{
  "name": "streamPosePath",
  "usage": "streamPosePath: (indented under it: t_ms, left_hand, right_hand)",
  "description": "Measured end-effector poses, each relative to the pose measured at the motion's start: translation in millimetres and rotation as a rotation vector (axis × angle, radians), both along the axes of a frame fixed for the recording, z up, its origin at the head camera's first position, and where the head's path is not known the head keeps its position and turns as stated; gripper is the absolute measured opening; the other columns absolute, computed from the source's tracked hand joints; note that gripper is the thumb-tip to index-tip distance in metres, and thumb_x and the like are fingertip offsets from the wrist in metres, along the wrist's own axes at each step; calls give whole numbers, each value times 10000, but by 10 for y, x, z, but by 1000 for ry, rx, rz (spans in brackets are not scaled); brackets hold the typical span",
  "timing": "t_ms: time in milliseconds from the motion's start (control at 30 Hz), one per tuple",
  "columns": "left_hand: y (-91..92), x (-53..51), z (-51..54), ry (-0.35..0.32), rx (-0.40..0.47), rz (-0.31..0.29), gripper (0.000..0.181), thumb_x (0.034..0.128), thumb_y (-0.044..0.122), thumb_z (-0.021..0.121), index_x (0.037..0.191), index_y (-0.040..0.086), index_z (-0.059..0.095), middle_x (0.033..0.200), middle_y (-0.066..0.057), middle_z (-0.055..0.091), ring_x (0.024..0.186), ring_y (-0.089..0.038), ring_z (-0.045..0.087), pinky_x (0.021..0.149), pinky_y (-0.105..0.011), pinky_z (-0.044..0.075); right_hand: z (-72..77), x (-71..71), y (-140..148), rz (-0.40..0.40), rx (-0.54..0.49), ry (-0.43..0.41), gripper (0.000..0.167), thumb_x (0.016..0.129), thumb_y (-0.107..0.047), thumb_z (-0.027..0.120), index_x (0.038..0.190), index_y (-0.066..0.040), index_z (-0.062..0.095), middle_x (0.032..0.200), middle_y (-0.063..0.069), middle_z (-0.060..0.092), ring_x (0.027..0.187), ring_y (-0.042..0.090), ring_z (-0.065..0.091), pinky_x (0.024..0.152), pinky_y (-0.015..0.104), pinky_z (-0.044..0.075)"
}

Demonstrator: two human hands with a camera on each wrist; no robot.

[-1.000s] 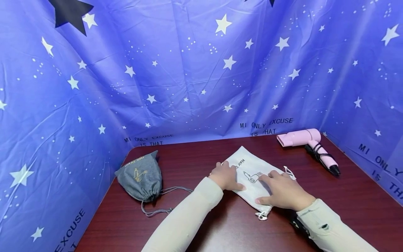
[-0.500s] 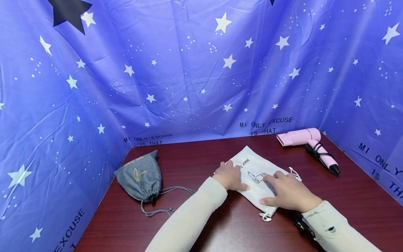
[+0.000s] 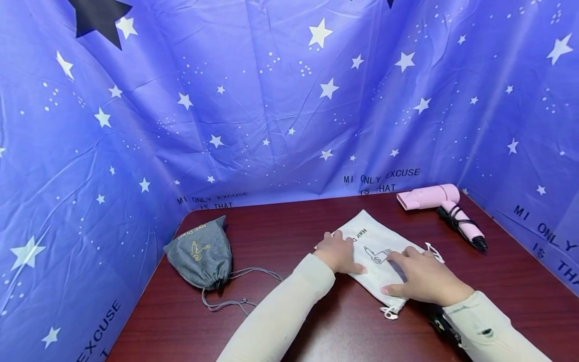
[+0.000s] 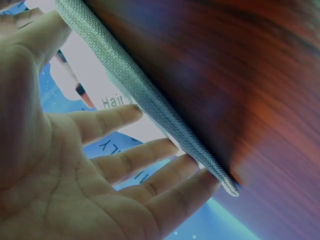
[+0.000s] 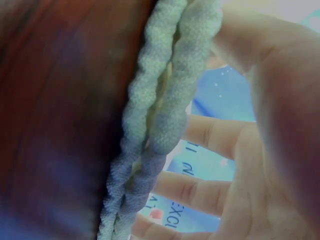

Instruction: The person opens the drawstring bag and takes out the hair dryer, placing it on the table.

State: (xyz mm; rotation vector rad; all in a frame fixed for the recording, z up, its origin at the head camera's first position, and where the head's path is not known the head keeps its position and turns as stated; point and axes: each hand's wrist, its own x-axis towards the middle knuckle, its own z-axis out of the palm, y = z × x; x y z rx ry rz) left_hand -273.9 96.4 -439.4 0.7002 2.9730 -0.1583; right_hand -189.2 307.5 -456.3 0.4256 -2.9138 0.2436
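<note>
A white drawstring bag (image 3: pixel 384 274) with a hair dryer drawing and printed letters lies flat on the table, its corner towards the back. My left hand (image 3: pixel 339 253) rests on its left edge with spread fingers; in the left wrist view the fingertips (image 4: pixel 165 146) touch the bag's edge (image 4: pixel 150 95). On the bag's drawstring end rests my right hand (image 3: pixel 427 276), fingers spread over the cloth. The right wrist view shows the gathered mouth (image 5: pixel 165 110) of the bag close up, with extended fingers (image 5: pixel 192 192) beyond it.
A grey drawstring bag (image 3: pixel 205 254) with gold print lies at the left, its cords trailing right towards my left sleeve. At the back right is a pink hair dryer (image 3: pixel 434 196) with its black cord wrapped round the handle. A starry blue curtain (image 3: pixel 271 100) encloses the dark red table (image 3: pixel 280 226).
Both hands have slid to the right across the table, and the white bag has moved right with them. The grey bag and hair dryer stay put.
</note>
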Motion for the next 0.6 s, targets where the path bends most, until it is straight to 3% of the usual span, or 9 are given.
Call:
streamPosePath:
  t_ms: [267, 467, 600]
  left_hand:
    - [90, 24, 2, 2, 1, -14, 853, 782, 833, 651, 1433, 285, 589, 1414, 5, 542, 1217, -240, 531, 827, -441, 580]
    - [155, 33, -5, 0, -1, -20, 867, 786, 845, 633, 1458, 302, 567, 1443, 9, 530, 1245, -239, 528, 882, -464, 572]
    - [203, 37, -9, 3, 6, -24, 849, 781, 839, 645, 1442, 310, 577, 1422, 23, 539, 1217, -221, 529, 858, -412, 562]
  right_hand:
    - [19, 57, 75, -30, 22, -9, 823, 645, -729, 835, 1207, -144, 699, 1062, 161, 647, 853, 418, 623, 806, 660, 477]
    - [50, 78, 123, -42, 26, -20, 794, 642, -724, 839, 1176, -153, 700, 1037, 142, 638, 859, 381, 624, 777, 636, 473]
    - [75, 94, 149, -68, 17, -50, 764, 632, -730, 840, 1142, -181, 689, 1046, 139, 626, 850, 416, 609, 724, 619, 477]
